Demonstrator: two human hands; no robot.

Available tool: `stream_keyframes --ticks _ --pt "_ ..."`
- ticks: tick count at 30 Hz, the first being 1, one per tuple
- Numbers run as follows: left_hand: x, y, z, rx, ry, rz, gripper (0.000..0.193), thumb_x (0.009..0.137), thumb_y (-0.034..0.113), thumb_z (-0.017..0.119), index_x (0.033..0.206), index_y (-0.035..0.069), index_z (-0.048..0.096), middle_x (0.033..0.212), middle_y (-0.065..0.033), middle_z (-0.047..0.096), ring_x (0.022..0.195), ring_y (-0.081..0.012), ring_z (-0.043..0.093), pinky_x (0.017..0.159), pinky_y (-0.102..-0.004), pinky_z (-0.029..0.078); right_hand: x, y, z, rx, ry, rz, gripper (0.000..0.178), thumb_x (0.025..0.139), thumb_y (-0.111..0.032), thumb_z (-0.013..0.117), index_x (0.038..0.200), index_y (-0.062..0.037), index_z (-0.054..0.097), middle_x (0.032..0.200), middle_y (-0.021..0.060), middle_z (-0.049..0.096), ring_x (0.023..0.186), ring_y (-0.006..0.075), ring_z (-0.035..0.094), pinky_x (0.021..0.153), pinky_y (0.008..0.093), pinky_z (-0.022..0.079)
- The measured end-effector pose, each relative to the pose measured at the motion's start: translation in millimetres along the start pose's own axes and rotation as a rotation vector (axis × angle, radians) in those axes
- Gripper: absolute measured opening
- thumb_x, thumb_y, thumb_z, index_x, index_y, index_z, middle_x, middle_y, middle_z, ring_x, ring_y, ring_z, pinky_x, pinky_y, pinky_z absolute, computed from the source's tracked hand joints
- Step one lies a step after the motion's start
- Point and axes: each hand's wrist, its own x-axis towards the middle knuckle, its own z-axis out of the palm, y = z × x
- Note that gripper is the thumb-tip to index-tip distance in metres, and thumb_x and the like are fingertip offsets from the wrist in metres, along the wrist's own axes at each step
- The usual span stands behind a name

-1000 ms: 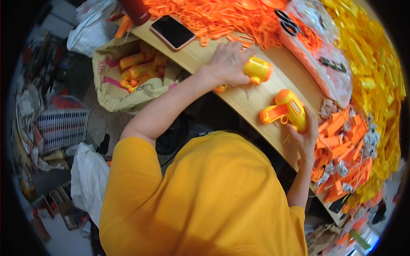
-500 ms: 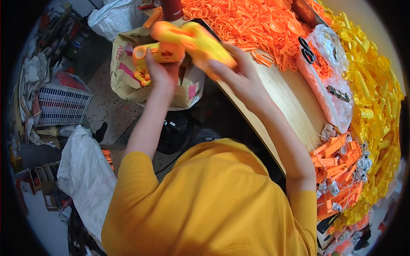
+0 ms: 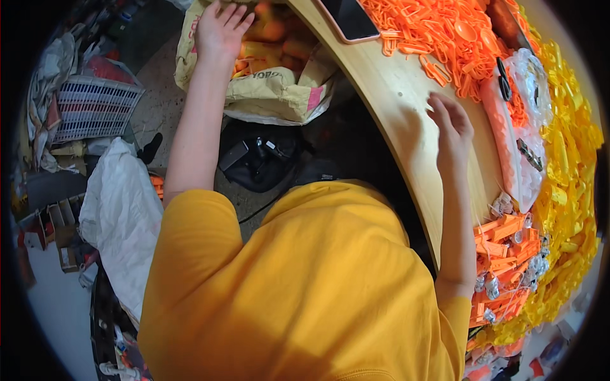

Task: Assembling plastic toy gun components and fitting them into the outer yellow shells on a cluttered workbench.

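My left hand (image 3: 221, 30) is open at the left side of a paper sack (image 3: 270, 100), its fingers spread and nothing in them. Orange and yellow plastic pieces (image 3: 264, 52) lie inside the sack, some of them blurred. Over the wooden table (image 3: 406, 101) hovers my right hand (image 3: 452, 124), empty, its fingers bent and apart. The nearest things to it are a pile of orange plastic parts (image 3: 438, 38) and a long pink-and-clear plastic bag (image 3: 502, 133).
A phone (image 3: 351, 18) lies on the table's far edge. Black scissors (image 3: 504, 79) rest on the plastic bag. Bundled orange parts (image 3: 505, 254) and a heap of yellow parts (image 3: 562, 171) lie to the right. On the left stand a white basket (image 3: 95, 105) and a white sack (image 3: 121, 209).
Both hands have let go of the yellow-and-orange plastic pieces. My right hand has swung right over the table, while my left has opened beside the sack. The view has shifted.
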Motion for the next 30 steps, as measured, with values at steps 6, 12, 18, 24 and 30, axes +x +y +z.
stream_keyframes --ticks 6,12,18,24,30 --pt "-51 14 32 -0.088 -0.621 -0.185 0.023 0.089 0.014 0.049 0.104 0.001 0.061 0.095 -0.012 0.067 0.088 -0.0252 0.065 0.076 -0.0385 0.054 -21 46 -37 -0.072 0.121 0.005 0.018 0.092 -0.013 0.06 0.103 0.001 0.064 0.098 0.0053 0.065 0.09 0.0092 0.059 0.082 0.0224 0.046" --pt "-118 17 50 0.65 -1.59 -0.623 0.022 0.084 0.011 0.058 0.1 -0.001 0.066 0.09 -0.0097 0.068 0.08 -0.0165 0.067 0.063 -0.0249 0.054 -20 57 -32 -0.092 0.202 -0.025 0.014 0.091 -0.011 0.061 0.098 0.0011 0.064 0.093 0.0037 0.064 0.086 0.0077 0.057 0.079 0.0207 0.045" --pt "-110 -24 -11 2.056 -1.322 -0.769 0.014 0.08 0.013 0.058 0.088 0.003 0.066 0.073 -0.007 0.067 0.061 -0.0162 0.064 0.055 -0.0314 0.052 -23 59 -30 -0.068 0.163 -0.091 0.014 0.092 -0.011 0.06 0.099 0.0005 0.064 0.096 0.0036 0.064 0.088 0.008 0.057 0.083 0.0212 0.044" --pt "-75 -16 -107 2.223 -0.881 -1.277 0.014 0.079 0.012 0.058 0.086 0.002 0.066 0.073 -0.0077 0.067 0.058 -0.0181 0.064 0.053 -0.0333 0.053 -24 62 -32 -0.054 0.149 -0.145 0.012 0.091 -0.008 0.059 0.098 0.0008 0.063 0.101 0.0046 0.063 0.091 0.0088 0.057 0.085 0.0218 0.044" --pt "-75 -35 -180 2.187 -0.887 -1.602 0.021 0.076 0.002 0.055 0.093 0.001 0.067 0.083 -0.0072 0.068 0.069 -0.0196 0.063 0.06 -0.0369 0.052 -24 62 -31 -0.074 0.142 -0.177 0.009 0.091 -0.007 0.059 0.096 0.0007 0.063 0.103 0.006 0.062 0.093 0.0097 0.056 0.086 0.0225 0.044"
